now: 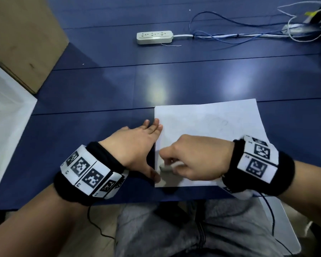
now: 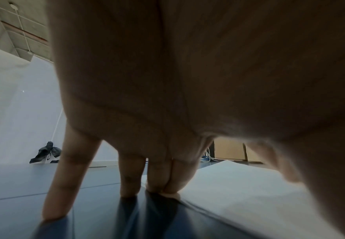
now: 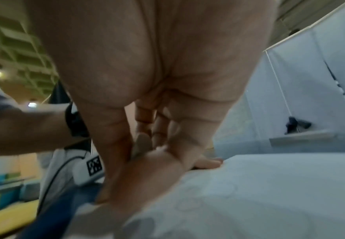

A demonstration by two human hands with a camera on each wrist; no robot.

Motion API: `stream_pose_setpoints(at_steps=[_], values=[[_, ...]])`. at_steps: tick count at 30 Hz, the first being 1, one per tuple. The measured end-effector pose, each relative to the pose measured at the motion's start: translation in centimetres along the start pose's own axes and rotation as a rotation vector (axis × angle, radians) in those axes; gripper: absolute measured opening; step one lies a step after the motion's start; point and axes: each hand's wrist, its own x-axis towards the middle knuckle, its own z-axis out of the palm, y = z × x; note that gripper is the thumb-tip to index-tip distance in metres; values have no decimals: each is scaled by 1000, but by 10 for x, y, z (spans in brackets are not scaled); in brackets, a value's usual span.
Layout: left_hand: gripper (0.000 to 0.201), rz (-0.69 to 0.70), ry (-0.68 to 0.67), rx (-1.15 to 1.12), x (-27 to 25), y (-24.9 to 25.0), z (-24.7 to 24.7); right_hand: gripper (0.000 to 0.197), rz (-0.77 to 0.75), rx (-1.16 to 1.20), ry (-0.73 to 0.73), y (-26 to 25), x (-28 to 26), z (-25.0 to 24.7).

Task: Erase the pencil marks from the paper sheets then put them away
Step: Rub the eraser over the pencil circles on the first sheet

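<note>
A white paper sheet [image 1: 208,138] lies on the blue table [image 1: 100,89] near its front edge, with faint pencil marks [image 1: 220,125] in its upper middle. My left hand [image 1: 148,145] lies flat with straight fingers on the sheet's left edge, thumb by the near left corner. In the left wrist view its fingertips [image 2: 163,186] press the paper [image 2: 249,194] at that edge. My right hand [image 1: 167,162] pinches a small whitish eraser [image 1: 165,166] down on the sheet's lower left. The right wrist view shows the eraser [image 3: 142,143] between thumb and fingers over the paper [image 3: 259,194].
A power strip [image 1: 154,37] and loose cables [image 1: 248,32] lie at the table's far side. At the far left stands a cardboard box [image 1: 22,39], with a white box [image 1: 6,123] nearer along the left edge. A white flat thing [image 1: 278,219] juts past the front edge.
</note>
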Motion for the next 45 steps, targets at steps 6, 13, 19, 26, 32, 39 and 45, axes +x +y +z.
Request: stream_pose_setpoints(at_steps=[6,13,19,26,32,39,45], values=[[142,-13,-20,-7,0,3,-4,15,259,-146,185,35,21,-19],[145,-10,-9,1,2,4,-2,14,-7,53,-107,4,6,0],[142,-17,-31,-17,1,5,-5,18,257,-119,117,36,21,-15],[145,-10,-29,-20,0,4,-4,26,70,77,-166,11,1,-5],[142,-16,-28,-10,-1,5,-4,20,272,-134,131,40,17,-20],[145,-17,-24,-7,0,4,-4,14,72,43,-84,5,-1,-2],[142,-21,-41,-16,-1,5,-6,21,296,-92,112,39,14,-18]])
